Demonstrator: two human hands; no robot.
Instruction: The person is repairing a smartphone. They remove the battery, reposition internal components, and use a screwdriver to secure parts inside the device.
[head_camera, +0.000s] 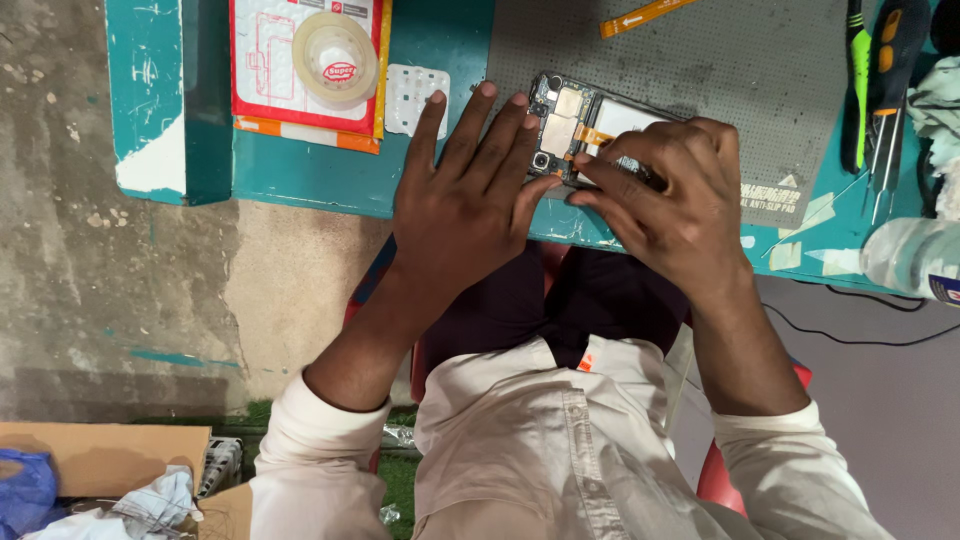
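— While we have the opened smartphone lying on the grey anti-slip mat near the front edge of the teal table, how do we handle this step well?

— We keep the left hand as it is: released, fingers spread flat, fingertips resting against the phone's left end so it cannot slide. The right hand is curled over the phone's middle and right part, its fingertips pinched on something small there; we cannot tell what, since the hand hides it. We judge that light, steady pressure suits the exposed parts, with the orange flex cable just beside the fingers left unbent.

— Which way does the phone point?

— Its back is off and faces up at us. The long axis runs across the table, left to right, tilting slightly toward us at the right. The camera end, with the metal shields, points left toward the left hand; the other end is hidden under the right hand.

— Anything close by to mind?

— A tape roll sits well apart at the left, tweezers and a green-handled tool at the right.
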